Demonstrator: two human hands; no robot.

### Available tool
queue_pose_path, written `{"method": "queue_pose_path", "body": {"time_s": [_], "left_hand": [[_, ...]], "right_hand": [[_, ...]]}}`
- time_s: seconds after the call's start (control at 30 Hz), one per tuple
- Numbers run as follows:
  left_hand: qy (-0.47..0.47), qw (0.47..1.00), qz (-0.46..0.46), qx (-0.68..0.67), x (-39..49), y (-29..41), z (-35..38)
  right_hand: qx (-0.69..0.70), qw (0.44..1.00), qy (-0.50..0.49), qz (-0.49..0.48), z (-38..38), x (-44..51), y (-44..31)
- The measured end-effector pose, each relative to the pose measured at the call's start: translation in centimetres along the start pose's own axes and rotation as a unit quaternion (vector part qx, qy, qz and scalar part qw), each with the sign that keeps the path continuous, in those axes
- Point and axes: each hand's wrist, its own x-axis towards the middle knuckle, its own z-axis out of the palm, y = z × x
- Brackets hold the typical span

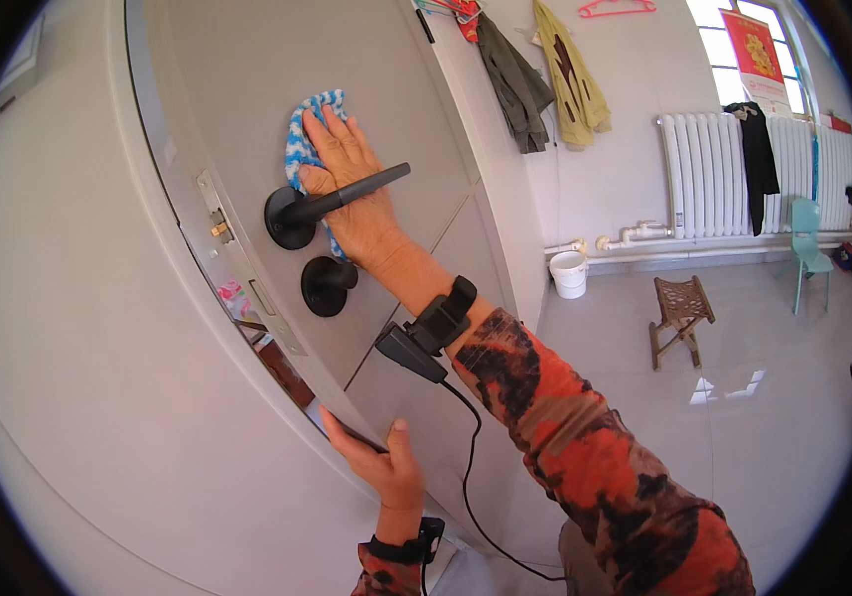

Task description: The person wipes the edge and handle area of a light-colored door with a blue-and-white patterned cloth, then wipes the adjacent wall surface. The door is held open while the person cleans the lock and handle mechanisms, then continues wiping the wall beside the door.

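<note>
A blue-and-white striped cloth (pixel 298 141) lies pressed against a grey door (pixel 247 67) under my right hand (pixel 351 179). That hand is flat, fingers together, and reaches behind the black lever handle (pixel 344 195). Below the lever sits a round black thumb-turn lock (pixel 328 287). My left hand (pixel 385 462) is lower down at the door's edge, its thumb apart from the fingers and its palm against the edge. The metal latch plate (pixel 215 208) with a brass-coloured latch shows on the door's edge. Each wrist wears a black strap with a device.
Beyond the partly open door are a folding stool (pixel 683 302), a white bucket (pixel 569 274), a small green chair (pixel 806 238) and a white radiator (pixel 709 175). Jackets (pixel 571 82) hang on the wall. A black cable (pixel 471 477) hangs from the right wrist device.
</note>
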Motion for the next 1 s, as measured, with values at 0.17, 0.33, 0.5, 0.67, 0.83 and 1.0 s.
{"method": "queue_pose_path", "body": {"time_s": [0.17,0.33,0.5,0.67,0.83,1.0], "left_hand": [[-0.010,0.999,-0.013,-0.043,-0.4,0.8,0.3],[-0.020,1.000,-0.010,-0.020,0.1,0.7,0.2],[-0.010,0.999,-0.016,-0.028,0.7,0.4,0.0],[-0.007,1.000,-0.012,-0.013,0.4,0.7,-0.1],[0.002,1.000,0.012,0.020,0.5,0.9,-0.1],[0.008,0.998,0.033,0.052,1.1,0.6,0.0]], "right_hand": [[-0.067,0.997,0.026,-0.013,0.0,-0.4,-0.4],[-0.242,0.970,-0.033,0.007,0.3,-1.1,0.8],[0.043,0.970,0.014,0.240,0.4,-4.8,2.4],[0.038,0.959,-0.008,0.280,-1.1,-10.5,1.7],[0.045,0.970,-0.022,0.236,-2.4,-14.0,-2.3],[0.061,0.983,-0.043,0.170,-3.2,-15.1,-6.6]]}}
